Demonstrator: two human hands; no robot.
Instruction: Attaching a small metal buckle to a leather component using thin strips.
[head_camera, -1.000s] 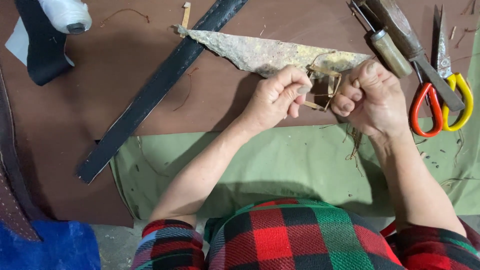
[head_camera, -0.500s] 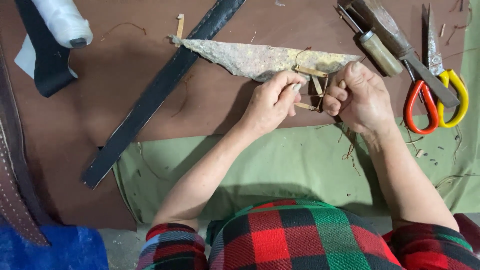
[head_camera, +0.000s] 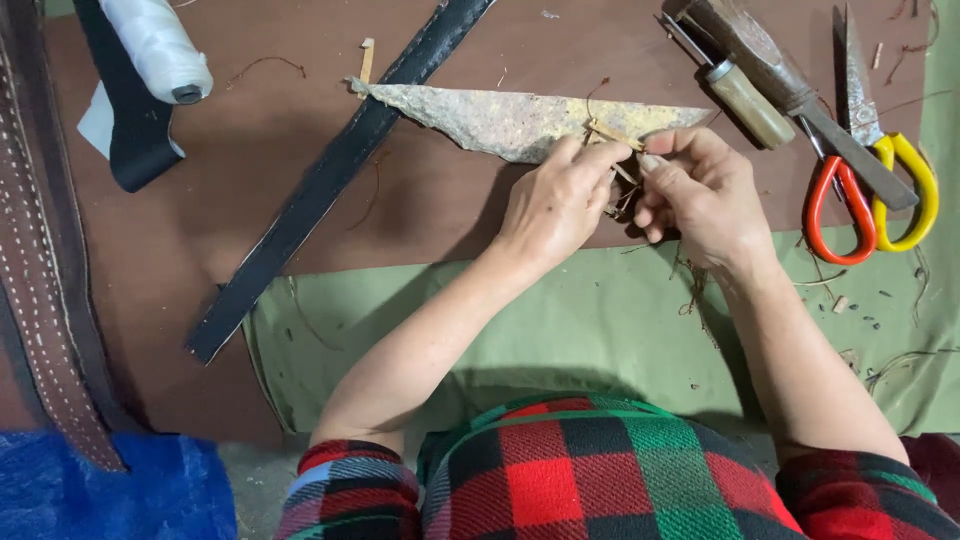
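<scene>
Hands: left hand (head_camera: 555, 205) and right hand (head_camera: 700, 190) pinch a tan strip (head_camera: 612, 135) | centre-right of frame, between both | long axis slants down-right | equally near

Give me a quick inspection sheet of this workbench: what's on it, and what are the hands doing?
Surface: brown sheet with green cloth over its near edge.
Job's things: small tan strip piece, pinched between both hands over a rough triangular scrap.
Clutter: black strap, white thread spool, scissors, wooden-handled tools, thread scraps.
Hands: left hand and right hand close together, fingertips gripping.
Cables: nothing seen.
Surroundings: stitched brown belt, blue material.
</scene>
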